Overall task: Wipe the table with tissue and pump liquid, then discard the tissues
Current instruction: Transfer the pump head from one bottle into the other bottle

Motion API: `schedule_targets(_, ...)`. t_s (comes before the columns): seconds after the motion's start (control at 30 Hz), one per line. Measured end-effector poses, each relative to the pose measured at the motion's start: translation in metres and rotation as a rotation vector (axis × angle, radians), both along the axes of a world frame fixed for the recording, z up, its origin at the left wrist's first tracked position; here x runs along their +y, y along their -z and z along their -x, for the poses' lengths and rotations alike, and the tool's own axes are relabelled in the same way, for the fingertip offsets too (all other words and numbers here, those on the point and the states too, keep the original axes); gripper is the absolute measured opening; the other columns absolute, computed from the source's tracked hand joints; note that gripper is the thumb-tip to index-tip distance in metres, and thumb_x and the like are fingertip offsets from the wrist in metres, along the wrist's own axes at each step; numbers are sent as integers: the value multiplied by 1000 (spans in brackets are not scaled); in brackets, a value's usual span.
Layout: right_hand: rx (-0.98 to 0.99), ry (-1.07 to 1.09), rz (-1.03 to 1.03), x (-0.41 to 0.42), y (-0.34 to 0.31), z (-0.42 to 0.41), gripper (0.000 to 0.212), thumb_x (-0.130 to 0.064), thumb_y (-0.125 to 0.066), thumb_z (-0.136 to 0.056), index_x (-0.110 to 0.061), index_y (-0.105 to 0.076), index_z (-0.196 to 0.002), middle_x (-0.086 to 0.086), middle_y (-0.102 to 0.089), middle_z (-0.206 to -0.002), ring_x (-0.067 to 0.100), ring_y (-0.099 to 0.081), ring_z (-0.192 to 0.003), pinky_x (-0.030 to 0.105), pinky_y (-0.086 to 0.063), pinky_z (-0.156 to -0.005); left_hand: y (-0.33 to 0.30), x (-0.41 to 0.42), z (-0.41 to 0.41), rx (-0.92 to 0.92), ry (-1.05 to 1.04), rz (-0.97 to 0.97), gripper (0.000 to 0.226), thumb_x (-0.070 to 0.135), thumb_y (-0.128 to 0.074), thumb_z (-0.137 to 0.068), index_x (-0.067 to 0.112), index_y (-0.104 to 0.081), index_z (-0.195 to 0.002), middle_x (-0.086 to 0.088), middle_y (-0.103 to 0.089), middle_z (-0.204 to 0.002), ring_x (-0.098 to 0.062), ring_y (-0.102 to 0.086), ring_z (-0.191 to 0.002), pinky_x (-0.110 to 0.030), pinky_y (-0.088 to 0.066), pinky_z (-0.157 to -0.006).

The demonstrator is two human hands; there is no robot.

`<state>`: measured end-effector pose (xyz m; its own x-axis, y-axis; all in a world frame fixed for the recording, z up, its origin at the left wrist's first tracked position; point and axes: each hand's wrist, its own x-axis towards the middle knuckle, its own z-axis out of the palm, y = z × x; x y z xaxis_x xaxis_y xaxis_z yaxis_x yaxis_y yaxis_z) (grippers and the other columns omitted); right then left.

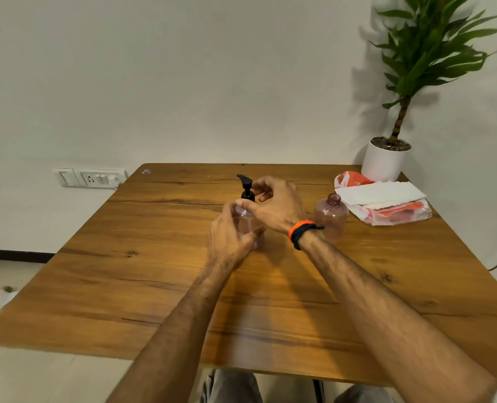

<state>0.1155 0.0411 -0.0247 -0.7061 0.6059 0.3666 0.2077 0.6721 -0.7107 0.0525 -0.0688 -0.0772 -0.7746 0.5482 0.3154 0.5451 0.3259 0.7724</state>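
Left hand: the left hand is curled round the side of the pump bottle and holds it upright on the table.
Right hand: the right hand sits at the top of the same bottle. Its thumb touches the bottle's shoulder and its fingers are bent near the black pump head. It is hard to tell if the fingers really pinch the pump or only sit next to it.
Wrist: the right wrist wears an orange and black band.
Pump bottle: it is see-through and pink, and it stands near the middle of the table, between the 2 hands. The black spout points to the left.
Second bottle: 1 more pink bottle stands just to the right of the right hand. It has no cap, so its neck is open.
Tissues: white tissues lie on top of an orange and white pack at the far right of the table, near the second bottle.
Plant: a green plant in a white pot stands at the far right corner, just behind the tissue pack.
Wall: a white switch and socket plate is on the wall to the left of the table.
Person: grey trousers show below the near edge of the table.
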Motion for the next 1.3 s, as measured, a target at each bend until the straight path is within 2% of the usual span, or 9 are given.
schedule_targets(0.17,35,62,-83,-7,2,13,33,-57,-77,-66,-31,-64,-81,-19,-60,-74,1,-57,-67,19,-49,-62,2,2,3,-1,-8,7,63,48,-81,-68,23,-48,-115,5,-66,-104,-16,-66,-92,-39,-59,-75)
schedule_targets(0.4,93,17,-8,-1,1,15,25,-47,-85,-64,-33,-65,-69,-25,-58,-60,-13,-54,-58,3,-36,-50,6,3,6,2,-17,0,69,46,-81,-67,22,-49,-124,3,-67,-107,-17,-65,-93,-40,-58,-78)
schedule_targets(0.53,112,-51,36,7,2,15,21,-39,-88,-63,-26,-76,-74,-26,-56,-48,-14,-51,-51,3,-37,-45,6,4,7,-2,-19,-1,67,47,-82,-67,27,-49,-123,8,-65,-105,-16,-64,-95,-38,-58,-79)
schedule_targets(0.73,-1,-195,90,16,-3,11,25,-30,-83,-71,-25,-77,-95,-7,-75,-83,6,-62,-70,32,-59,-72,9,5,9,3,-13,4,62,49,-80,-68,29,-49,-117,8,-65,-105,-15,-63,-95,-40,-57,-82)
schedule_targets(0.87,-2,-98,35,10,-1,13,42,-52,-84,-64,-26,-68,-93,-19,-57,-71,-4,-50,-63,8,-37,-53,10,6,8,1,-15,5,66,52,-80,-68,28,-47,-119,7,-64,-106,-14,-63,-94,-39,-58,-80)
schedule_targets(0.97,39,-58,32,8,0,11,37,-48,-87,-61,-31,-63,-83,-22,-59,-73,-8,-51,-63,1,-37,-50,10,6,10,5,-9,0,64,49,-80,-69,28,-48,-119,7,-65,-107,-15,-63,-94,-40,-58,-80)
schedule_targets(1.07,49,-69,69,9,2,11,32,-42,-88,-63,-32,-67,-85,-22,-62,-74,-8,-53,-64,2,-38,-50,10,6,10,13,-4,-8,63,46,-80,-70,26,-49,-120,8,-64,-106,-15,-63,-95,-37,-57,-80)
schedule_targets(1.2,40,-124,139,12,6,11,32,-31,-84,-71,-24,-73,-100,-10,-72,-85,0,-56,-67,16,-47,-64,11,6,10,11,6,-37,63,46,-80,-71,25,-50,-121,7,-65,-107,-13,-63,-96,-34,-56,-82)
schedule_targets(1.3,55,-93,99,10,8,12,37,-41,-85,-67,-27,-68,-97,-19,-64,-78,-5,-53,-61,4,-42,-55,12,5,10,10,0,-31,63,46,-80,-70,26,-49,-121,6,-64,-107,-14,-62,-95,-38,-57,-82)
